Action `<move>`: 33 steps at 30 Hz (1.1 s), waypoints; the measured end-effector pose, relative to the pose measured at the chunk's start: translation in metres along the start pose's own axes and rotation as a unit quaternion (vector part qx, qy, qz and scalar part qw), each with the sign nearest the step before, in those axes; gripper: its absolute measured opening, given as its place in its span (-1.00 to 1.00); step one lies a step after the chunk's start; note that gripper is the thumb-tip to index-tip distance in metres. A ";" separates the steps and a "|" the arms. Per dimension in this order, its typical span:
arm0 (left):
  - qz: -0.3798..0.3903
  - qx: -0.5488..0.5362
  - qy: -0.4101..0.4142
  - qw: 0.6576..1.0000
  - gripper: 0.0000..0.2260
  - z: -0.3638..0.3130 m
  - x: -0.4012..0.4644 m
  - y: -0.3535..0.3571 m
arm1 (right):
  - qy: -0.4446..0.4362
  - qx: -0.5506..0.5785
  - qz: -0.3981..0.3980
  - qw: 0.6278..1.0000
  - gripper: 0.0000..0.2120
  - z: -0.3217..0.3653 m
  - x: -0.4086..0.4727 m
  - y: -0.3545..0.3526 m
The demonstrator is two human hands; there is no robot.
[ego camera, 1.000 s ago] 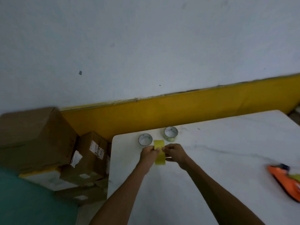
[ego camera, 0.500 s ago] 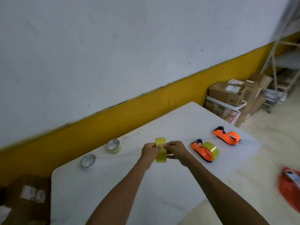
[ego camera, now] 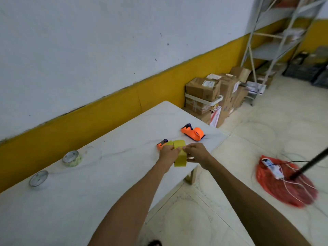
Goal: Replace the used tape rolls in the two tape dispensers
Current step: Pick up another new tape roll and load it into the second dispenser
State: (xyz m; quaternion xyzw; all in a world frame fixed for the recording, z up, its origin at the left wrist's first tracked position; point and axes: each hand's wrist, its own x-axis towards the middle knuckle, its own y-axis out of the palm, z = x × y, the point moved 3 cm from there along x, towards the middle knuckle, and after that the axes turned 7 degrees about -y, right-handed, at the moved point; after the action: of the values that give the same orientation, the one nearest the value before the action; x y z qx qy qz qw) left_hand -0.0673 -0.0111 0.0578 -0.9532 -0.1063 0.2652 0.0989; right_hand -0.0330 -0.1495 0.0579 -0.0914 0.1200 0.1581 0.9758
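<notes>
You hold a yellow roll of tape upright on its edge between both hands, above the near right part of the white marble-patterned table. Your left hand grasps the roll from the left, fingers curled around its side. Your right hand pinches it from the right, thumb and forefinger closed at the roll's upper face where the two hands nearly meet.

Just behind your left hand lies an orange tape dispenser loaded with yellow tape; your hand and the roll hide most of it, so only its orange tip with a dark end shows. A second orange tape dispenser with no roll in it lies farther back, near the table's right edge.

Well apart, along the table's left side, lie two nearly spent rolls: a pale greenish roll with a white core and a thin clear roll with a white core. Whether any tape remains on them is hard to make out.

The table stands against a wall painted white above and yellow below. Stacked brown cardboard boxes sit on the pale tiled floor beyond the table, beside a grey metal shelving rack. At the right, an orange mesh bag lies blurred on the floor with white cables over it.
</notes>
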 end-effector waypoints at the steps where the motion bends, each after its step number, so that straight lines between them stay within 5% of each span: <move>1: 0.001 0.006 -0.005 1.000 -0.78 -0.001 0.003 0.013 | 0.003 0.000 -0.008 1.000 -0.84 -0.003 -0.001 -0.013; 22: 0.071 0.009 -0.044 0.996 -0.88 -0.083 0.139 0.217 | 0.064 0.003 -0.087 0.994 -0.78 -0.038 0.127 -0.220; 31: 0.096 0.066 -0.041 0.992 -0.74 -0.094 0.171 0.245 | 0.048 -0.030 -0.087 0.995 -0.82 -0.030 0.164 -0.250; 33: -0.012 -0.009 -0.089 0.996 -0.75 -0.126 0.220 0.269 | 0.049 -0.036 0.017 0.998 -0.84 -0.027 0.252 -0.283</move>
State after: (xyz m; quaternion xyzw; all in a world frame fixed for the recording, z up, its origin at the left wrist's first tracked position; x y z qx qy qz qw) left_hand 0.2230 -0.2297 -0.0092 -0.9254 -0.1281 0.3468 0.0836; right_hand 0.2872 -0.3477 0.0057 -0.1317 0.1636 0.1741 0.9621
